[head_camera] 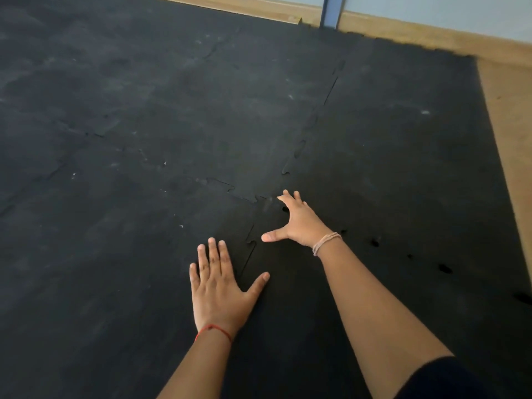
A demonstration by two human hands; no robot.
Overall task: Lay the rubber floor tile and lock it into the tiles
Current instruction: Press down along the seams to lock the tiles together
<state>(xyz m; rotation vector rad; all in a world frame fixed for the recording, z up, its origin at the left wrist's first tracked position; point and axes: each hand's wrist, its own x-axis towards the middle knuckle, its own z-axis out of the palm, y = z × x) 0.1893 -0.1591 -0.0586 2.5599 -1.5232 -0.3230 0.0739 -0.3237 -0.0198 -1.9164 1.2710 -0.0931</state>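
Left hand (218,286) flat, fingers spread on laid tiles (115,226), right hand (299,223) splayed, seemingly pressing rubber tile (388,182) corner

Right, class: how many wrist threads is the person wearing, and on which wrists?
2. A red thread circles the left wrist, near the bottom centre. A pale, multi-strand thread circles the right wrist, further up. Sleeves hide nothing at either wrist.

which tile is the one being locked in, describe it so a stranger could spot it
Start at the strip of bare tan floor along the right edge; the black rubber tile bordering it is the one. Its jigsaw seam runs down to the right hand, which presses on it. Unlike its scuffed, dusty grey neighbours, it is darker and cleaner.
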